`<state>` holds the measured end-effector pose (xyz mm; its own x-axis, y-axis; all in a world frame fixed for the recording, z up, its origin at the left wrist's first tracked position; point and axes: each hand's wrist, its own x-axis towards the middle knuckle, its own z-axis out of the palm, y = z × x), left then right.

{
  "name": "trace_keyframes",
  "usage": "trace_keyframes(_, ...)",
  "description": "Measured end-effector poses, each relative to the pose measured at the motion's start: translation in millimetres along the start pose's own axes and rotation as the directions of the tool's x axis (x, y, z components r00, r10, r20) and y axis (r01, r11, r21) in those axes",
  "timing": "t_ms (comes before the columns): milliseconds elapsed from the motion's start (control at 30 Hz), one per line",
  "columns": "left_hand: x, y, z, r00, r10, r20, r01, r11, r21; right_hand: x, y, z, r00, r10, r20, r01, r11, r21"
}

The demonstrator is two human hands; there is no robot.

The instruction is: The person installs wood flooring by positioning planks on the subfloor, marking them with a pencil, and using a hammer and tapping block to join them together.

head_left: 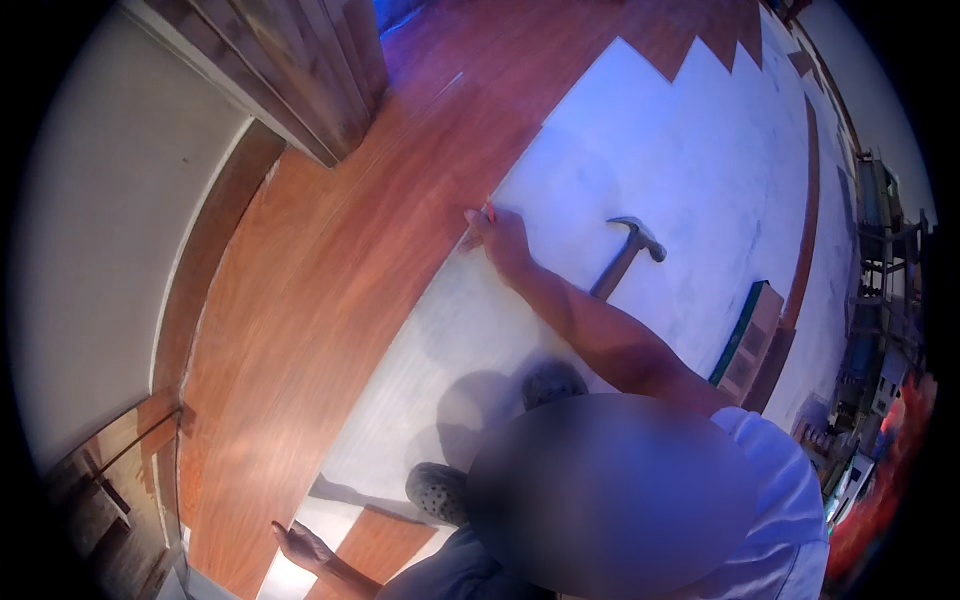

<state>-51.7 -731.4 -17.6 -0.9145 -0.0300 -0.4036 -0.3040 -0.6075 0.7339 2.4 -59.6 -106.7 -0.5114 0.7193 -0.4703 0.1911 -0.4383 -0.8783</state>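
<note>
A long reddish-brown floor plank (360,260) runs diagonally beside the pale, bare floor surface (560,170). My right hand (500,240) grips its edge near the middle, with a small red item at the fingers, too small to name. My left hand (305,548) grips the same edge near the bottom of the view. A claw hammer (630,250) lies on the pale surface just right of my right forearm, its handle partly hidden by that arm.
A wooden post or frame (290,70) stands upper left by a wall (120,250). A board stack with a green edge (750,340) lies right; stepped planks (710,30) are at top. Dark perforated shoes (435,490) and a blurred oval fill the lower middle. Clutter lines the right rim.
</note>
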Motion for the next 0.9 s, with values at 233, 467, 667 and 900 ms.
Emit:
trace_keyframes(233,19,-28,-13,0.997,-0.077,-0.007,0.077,0.995,-0.064,5,-22,-5,0.995,0.099,0.034,-0.069,0.865,-0.497)
trace_keyframes(467,35,-72,-33,0.972,-0.212,0.096,0.229,0.948,-0.219,20,-38,-1,0.97,0.241,-0.024,-0.196,0.723,-0.663)
trace_keyframes(667,36,-95,-30,0.959,-0.264,-0.105,0.258,0.964,-0.07,59,19,-35,0.975,0.034,0.221,0.176,0.495,-0.851)
trace_keyframes(900,20,-69,-35,0.916,-0.348,-0.198,0.381,0.909,0.166,31,-6,-9,0.98,0.196,0.018,-0.15,0.804,-0.575)
